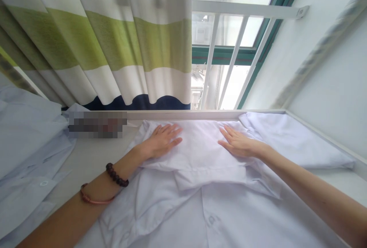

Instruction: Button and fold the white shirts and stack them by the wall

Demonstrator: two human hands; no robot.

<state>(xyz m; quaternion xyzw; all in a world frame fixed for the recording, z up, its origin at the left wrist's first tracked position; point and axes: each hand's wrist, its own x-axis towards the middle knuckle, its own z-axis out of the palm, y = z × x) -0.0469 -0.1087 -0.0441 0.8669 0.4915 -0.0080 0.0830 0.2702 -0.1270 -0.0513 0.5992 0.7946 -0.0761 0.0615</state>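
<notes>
A white buttoned garment point(200, 145), which looks like a shirt or coat, lies spread over a white surface, its far part folded over on itself. My left hand point(162, 140) rests flat on the left of the folded part, fingers spread. On the right side of the same fold lies my right hand point(236, 141), palm down with its fingers apart. Neither hand grips the cloth. A dark beaded bracelet point(117, 175) and a copper-coloured bangle point(96, 200) circle my left wrist and forearm. The garment's near part shows a button and runs out of view at the bottom.
A folded white garment point(295, 139) lies to the right by the wall. Another white garment point(28, 145) with a button is at the left, near a blurred-out patch point(97, 124). Beyond the ledge point(206, 115) hang a green-and-white curtain point(114, 41) and white window bars point(233, 60).
</notes>
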